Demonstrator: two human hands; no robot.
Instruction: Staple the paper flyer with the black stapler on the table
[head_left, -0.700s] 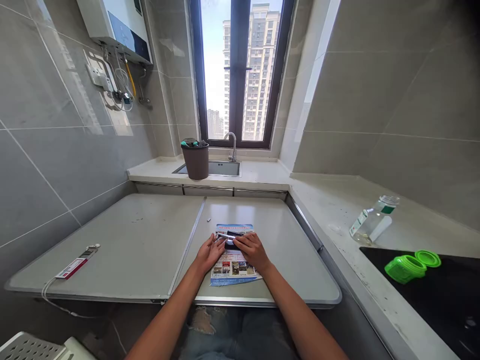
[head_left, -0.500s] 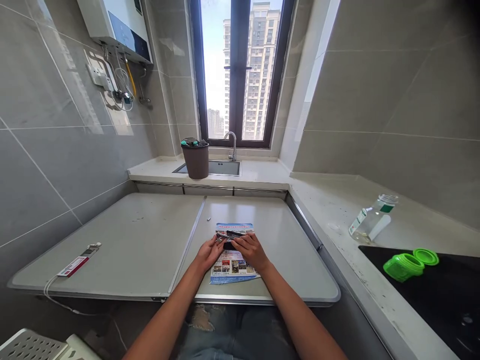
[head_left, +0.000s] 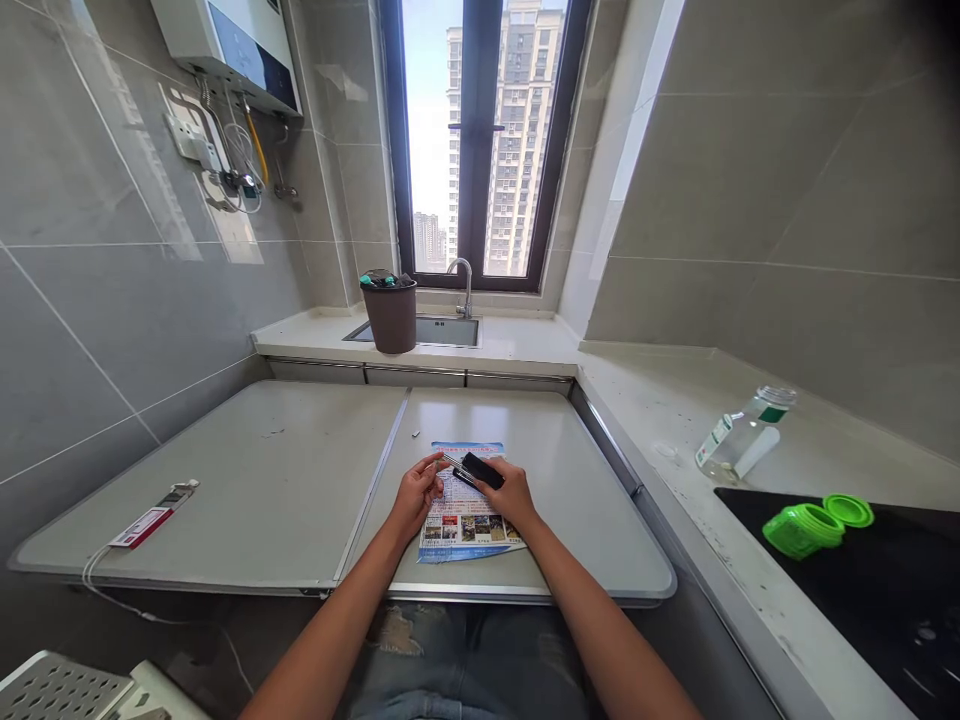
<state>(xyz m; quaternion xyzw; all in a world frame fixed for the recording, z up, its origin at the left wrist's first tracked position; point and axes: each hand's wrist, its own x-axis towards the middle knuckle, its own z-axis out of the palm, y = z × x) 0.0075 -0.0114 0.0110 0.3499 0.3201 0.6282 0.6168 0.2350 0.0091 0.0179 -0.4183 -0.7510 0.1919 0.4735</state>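
Note:
In the head view, a black stapler [head_left: 481,470] with a thin silver metal part is held above a printed flyer [head_left: 465,530]. My right hand [head_left: 514,497] is closed around its black body. My left hand [head_left: 418,495] pinches the end of the silver part with thumb and fingertips. The stapler looks spread open, its metal part pointing left. Under it the flyer lies flat on the white folding table, partly covered by my hands. Beyond the flyer's upper left corner rests a tiny pale piece [head_left: 416,434], too small to name.
A red-and-white power strip [head_left: 146,520] with a cable lies on the table's left half. A brown bin [head_left: 390,316] stands by the sink [head_left: 442,331]. On the right counter are a glass bottle [head_left: 742,440] and an open green jar [head_left: 802,530].
The stapler's black body has turned and now shows more fully in my right hand. My left hand has shifted slightly left and up, holding the silver part's end.

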